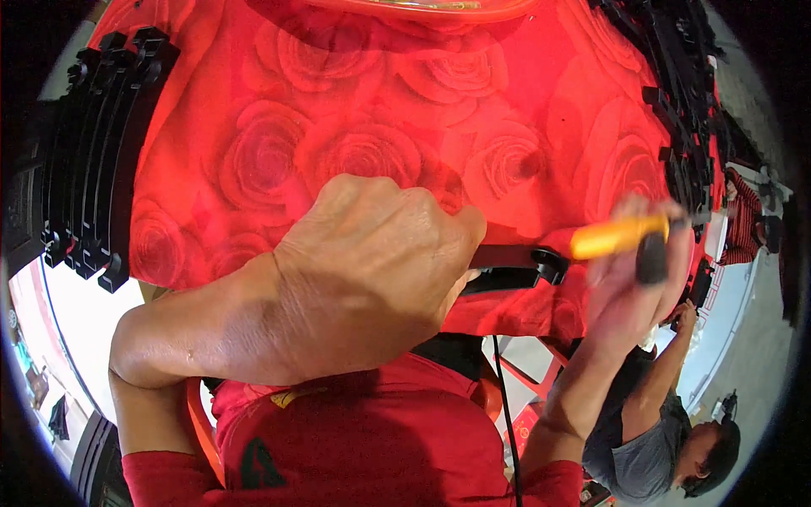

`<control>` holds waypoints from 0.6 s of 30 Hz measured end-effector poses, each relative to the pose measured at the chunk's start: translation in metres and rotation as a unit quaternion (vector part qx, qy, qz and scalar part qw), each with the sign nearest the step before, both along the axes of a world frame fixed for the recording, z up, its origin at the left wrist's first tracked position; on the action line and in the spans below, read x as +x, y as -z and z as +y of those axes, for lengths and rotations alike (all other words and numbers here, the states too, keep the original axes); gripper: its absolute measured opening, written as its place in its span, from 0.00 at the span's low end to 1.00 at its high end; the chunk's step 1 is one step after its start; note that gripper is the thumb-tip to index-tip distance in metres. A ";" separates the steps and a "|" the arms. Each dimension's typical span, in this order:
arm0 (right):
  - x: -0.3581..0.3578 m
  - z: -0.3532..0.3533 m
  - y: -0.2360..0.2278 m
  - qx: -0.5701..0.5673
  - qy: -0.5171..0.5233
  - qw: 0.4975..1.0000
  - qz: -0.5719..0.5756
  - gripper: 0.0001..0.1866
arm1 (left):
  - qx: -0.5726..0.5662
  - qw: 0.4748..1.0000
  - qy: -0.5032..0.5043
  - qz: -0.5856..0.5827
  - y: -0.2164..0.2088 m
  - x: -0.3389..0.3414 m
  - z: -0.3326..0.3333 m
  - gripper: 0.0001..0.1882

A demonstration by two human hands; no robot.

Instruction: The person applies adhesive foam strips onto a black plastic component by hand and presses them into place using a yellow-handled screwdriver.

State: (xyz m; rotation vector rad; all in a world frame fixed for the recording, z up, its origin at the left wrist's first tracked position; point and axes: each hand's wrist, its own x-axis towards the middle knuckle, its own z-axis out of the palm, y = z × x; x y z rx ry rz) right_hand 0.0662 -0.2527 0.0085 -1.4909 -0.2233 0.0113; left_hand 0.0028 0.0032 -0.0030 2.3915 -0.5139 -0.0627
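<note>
My left hand (pixel 372 262) is closed in a fist around a black plastic strip (pixel 507 256). The strip sticks out to the right of my knuckles and ends in a rounded clip-like piece; the rest is hidden by the hand. Smeared by motion, my right hand (pixel 625 291) grips a yellow-and-black handled tool (pixel 615 238) just right of the strip's end. What kind of tool it is, I cannot make out. Both hands are over the near edge of a table covered with a red rose-patterned cloth (pixel 363 110).
Several long curved black parts (pixel 114 160) lie side by side at the table's left edge. More black parts (pixel 684 110) are piled along the right edge. A red tray (pixel 439 10) stands at the far edge. Another person (pixel 646 431) sits at lower right, near a dark cable (pixel 507 406).
</note>
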 end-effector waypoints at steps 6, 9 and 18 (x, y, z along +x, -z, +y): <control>-0.057 0.013 0.011 0.011 -0.022 0.999 0.034 0.20 | 0.016 1.000 -0.005 0.002 -0.005 0.002 -0.002 0.13; -0.059 0.005 0.020 -0.103 -0.081 0.991 -0.032 0.17 | 0.040 0.999 0.000 -0.011 -0.005 0.003 -0.004 0.13; -0.054 0.010 0.012 -0.121 -0.116 0.986 -0.008 0.06 | 0.045 0.998 0.006 -0.051 0.000 0.000 -0.001 0.14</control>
